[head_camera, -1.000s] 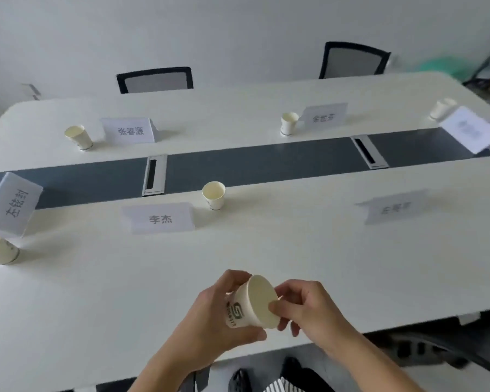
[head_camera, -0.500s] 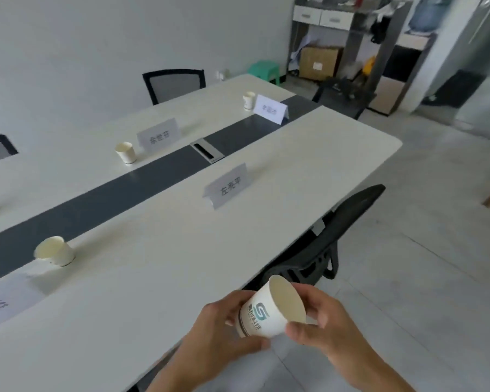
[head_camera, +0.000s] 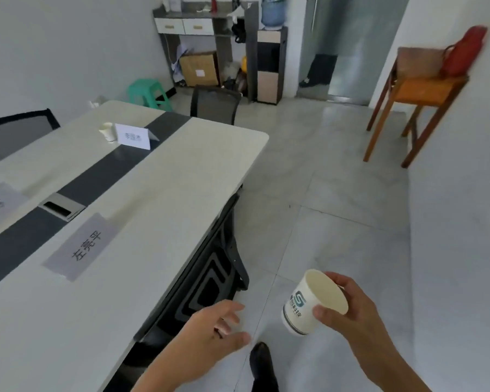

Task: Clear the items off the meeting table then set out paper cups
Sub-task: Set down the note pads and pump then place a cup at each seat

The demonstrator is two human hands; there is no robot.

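My right hand holds a white paper cup with a blue-green logo, tilted, over the floor to the right of the meeting table. My left hand is apart from the cup, fingers spread and holding nothing, near the table's near edge. Another paper cup stands on the far end of the table beside a white name card. A second name card lies nearer to me on the white tabletop.
A black mesh chair is tucked against the table's right edge, another at the far end. A cable port sits in the dark centre strip. Beyond are a green stool, shelving, a water dispenser and a wooden stand.
The view has swung right along the table. My left hand has let go of the cup and opened; my right hand alone now carries it, further right over the floor.
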